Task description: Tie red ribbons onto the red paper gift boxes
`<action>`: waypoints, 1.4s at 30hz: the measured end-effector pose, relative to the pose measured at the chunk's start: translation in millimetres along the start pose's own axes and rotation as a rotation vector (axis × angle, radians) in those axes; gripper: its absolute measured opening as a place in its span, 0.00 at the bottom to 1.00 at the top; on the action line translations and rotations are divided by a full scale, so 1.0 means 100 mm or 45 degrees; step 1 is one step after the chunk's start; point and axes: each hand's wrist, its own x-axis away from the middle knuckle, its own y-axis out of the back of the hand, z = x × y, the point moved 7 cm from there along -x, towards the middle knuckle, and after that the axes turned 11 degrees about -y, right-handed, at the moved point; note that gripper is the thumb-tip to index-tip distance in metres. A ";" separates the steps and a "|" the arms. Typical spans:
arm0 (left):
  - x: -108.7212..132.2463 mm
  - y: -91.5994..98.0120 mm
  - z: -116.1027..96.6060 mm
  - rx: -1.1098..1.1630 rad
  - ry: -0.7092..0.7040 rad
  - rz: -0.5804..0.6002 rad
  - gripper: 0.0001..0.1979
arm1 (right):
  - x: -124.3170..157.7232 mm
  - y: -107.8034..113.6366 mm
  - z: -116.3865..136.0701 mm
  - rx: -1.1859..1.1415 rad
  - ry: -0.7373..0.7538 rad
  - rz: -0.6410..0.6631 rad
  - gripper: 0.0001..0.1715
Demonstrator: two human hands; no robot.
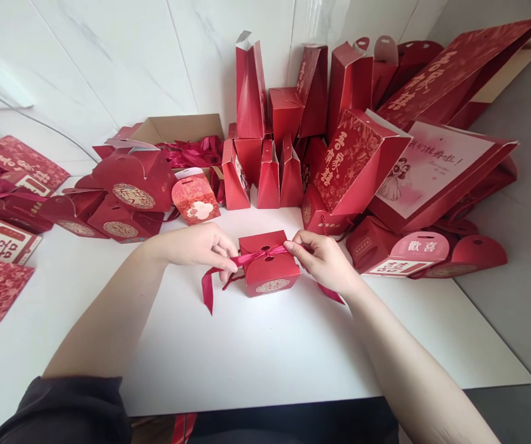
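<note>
In front of me a small red gift box (272, 269) with a round gold emblem stands on the white table. A dark pink ribbon (207, 290) runs across its top and is crossed near the two holes in the lid flaps. My left hand (207, 248) pinches the ribbon at the box's left side, and a loose tail hangs below the fingers. At the right side my right hand (321, 256) pinches the other length between thumb and forefinger, its tail showing under the wrist. The ribbon is stretched between both hands. A dark red cord shows at the box's left edge.
Several red boxes (129, 185) are piled at the left, beside an open cardboard box (179, 129) of ribbons. Tall red boxes (249, 86) stand along the tiled wall. Larger red gift bags (445, 166) lean at the right. The white table (256, 364) ends near my body.
</note>
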 end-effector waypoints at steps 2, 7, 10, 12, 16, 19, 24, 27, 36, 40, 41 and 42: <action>0.02 0.00 -0.04 0.087 -0.051 0.056 0.10 | 0.00 -0.01 0.00 -0.018 -0.001 0.001 0.23; -0.04 0.09 -0.15 0.090 -0.316 -0.086 0.11 | 0.01 -0.03 0.00 -0.034 -0.008 0.022 0.23; -0.13 0.09 -0.15 0.160 -0.436 -0.276 0.12 | 0.00 -0.03 0.00 -0.031 -0.005 0.024 0.23; -0.20 0.03 -0.08 0.341 -0.417 -0.311 0.13 | 0.00 -0.03 0.00 -0.030 0.001 0.024 0.23; -0.27 -0.06 0.05 0.556 -0.288 -0.359 0.16 | -0.01 -0.04 0.01 -0.028 0.010 0.025 0.23; -0.27 -0.06 0.03 0.462 -0.286 -0.359 0.16 | 0.00 -0.04 0.03 -0.028 0.012 0.025 0.23; -0.28 0.02 0.01 0.217 -0.310 -0.493 0.13 | 0.00 -0.05 0.03 -0.054 0.017 0.035 0.23; -0.29 0.03 0.03 0.163 -0.280 -0.508 0.13 | -0.01 -0.08 -0.01 -0.164 -0.014 0.137 0.23; -0.28 0.04 0.01 0.120 -0.308 -0.496 0.15 | 0.01 -0.06 0.03 -0.530 0.058 0.351 0.17; -0.28 0.04 -0.02 0.113 -0.347 -0.493 0.14 | 0.01 -0.03 0.09 -0.445 0.213 0.191 0.11; -0.28 0.03 -0.02 0.105 -0.338 -0.495 0.15 | 0.01 -0.03 0.09 -0.426 0.237 0.158 0.10; -0.28 0.03 -0.02 0.097 -0.333 -0.500 0.15 | 0.00 -0.04 0.09 -0.413 0.259 0.131 0.09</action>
